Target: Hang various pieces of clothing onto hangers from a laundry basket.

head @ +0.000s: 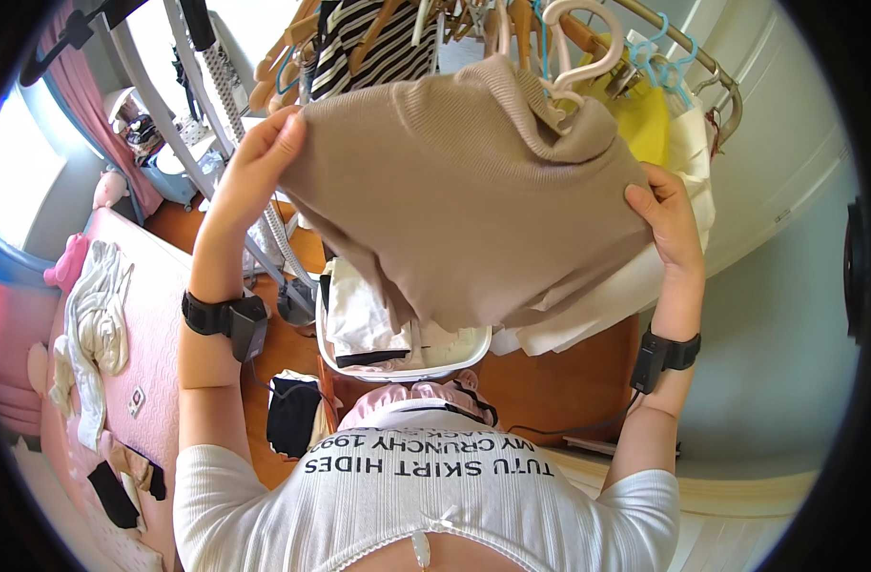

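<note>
A taupe ribbed turtleneck sweater (464, 193) is spread wide in front of me, its folded collar at the upper right. My left hand (267, 154) pinches one shoulder of it, thumb on top. The opposite side is gripped by my right hand (668, 214). A pale pink hanger (585, 43) rises by the collar; its lower part goes out of sight at the neck opening. Below the sweater's hem stands a white plastic basket (471, 350) with folded clothes (364, 307) in it, partly covered by the sweater.
A metal clothes rail (693, 46) with garments, wooden hangers and blue hangers (664, 53) curves behind the sweater. To the left is a pink bed (160, 286) with loose clothes (99, 314). Folded dark clothing (292, 415) lies on the wooden floor. A white door (771, 143) stands at right.
</note>
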`<state>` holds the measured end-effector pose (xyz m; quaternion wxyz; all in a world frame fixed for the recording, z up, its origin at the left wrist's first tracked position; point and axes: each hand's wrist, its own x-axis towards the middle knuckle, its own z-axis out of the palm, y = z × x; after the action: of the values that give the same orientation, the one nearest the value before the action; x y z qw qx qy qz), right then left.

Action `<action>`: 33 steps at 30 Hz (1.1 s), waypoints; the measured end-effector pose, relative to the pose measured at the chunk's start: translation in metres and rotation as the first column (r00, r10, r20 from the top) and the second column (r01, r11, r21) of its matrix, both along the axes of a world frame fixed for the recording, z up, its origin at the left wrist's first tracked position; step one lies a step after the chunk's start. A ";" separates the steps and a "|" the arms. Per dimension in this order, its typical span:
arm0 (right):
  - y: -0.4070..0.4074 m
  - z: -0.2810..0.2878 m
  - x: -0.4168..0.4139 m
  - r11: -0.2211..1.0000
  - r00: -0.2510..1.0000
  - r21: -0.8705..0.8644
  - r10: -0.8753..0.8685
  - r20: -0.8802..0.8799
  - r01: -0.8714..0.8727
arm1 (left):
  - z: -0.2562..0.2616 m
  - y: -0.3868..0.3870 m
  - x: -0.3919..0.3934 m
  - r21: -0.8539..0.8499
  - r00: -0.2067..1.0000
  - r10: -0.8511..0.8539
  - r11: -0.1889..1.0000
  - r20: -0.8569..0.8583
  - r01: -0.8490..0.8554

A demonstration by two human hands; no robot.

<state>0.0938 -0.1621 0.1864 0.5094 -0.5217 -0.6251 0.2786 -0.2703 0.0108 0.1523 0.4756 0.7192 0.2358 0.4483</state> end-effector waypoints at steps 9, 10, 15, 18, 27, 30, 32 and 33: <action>-0.035 0.011 0.007 0.998 0.993 -0.038 -0.063 -0.105 0.059 | 0.006 0.004 0.040 0.101 0.986 0.045 0.993 0.162 -0.062; -0.041 0.012 0.009 0.997 0.992 -0.036 -0.069 -0.103 0.066 | 0.002 0.011 0.044 0.214 0.997 -0.005 0.977 0.075 -0.012; -0.094 0.015 0.008 0.994 0.975 -0.053 0.080 -0.206 -0.092 | -0.001 0.003 0.082 0.041 0.965 -0.075 0.997 0.250 0.067; -0.113 0.009 0.009 0.975 0.957 -0.214 -0.006 -0.289 -0.058 | -0.005 -0.003 0.108 -0.060 0.981 -0.106 0.991 0.161 0.117; -0.175 -0.017 0.049 0.964 0.913 -0.215 -0.225 -0.341 0.157 | 0.016 -0.026 0.208 0.306 0.949 -0.316 0.903 0.001 0.300; -0.191 -0.020 0.055 0.953 0.920 -0.290 -0.185 -0.344 0.084 | 0.037 -0.050 0.251 0.496 0.990 -0.126 0.857 -0.066 0.142; -0.196 -0.024 0.055 0.956 0.929 -0.289 -0.157 -0.336 0.057 | 0.049 -0.051 0.280 0.634 0.998 0.001 0.773 -0.058 0.036; -0.198 -0.026 0.054 0.956 0.936 -0.291 -0.125 -0.330 0.025 | 0.055 -0.043 0.292 0.826 0.979 0.201 0.556 -0.027 -0.091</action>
<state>0.1476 -0.3596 0.1607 0.5418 -0.5556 -0.4593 0.4323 0.0218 -0.0325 0.2077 0.0341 0.8604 0.0876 0.5010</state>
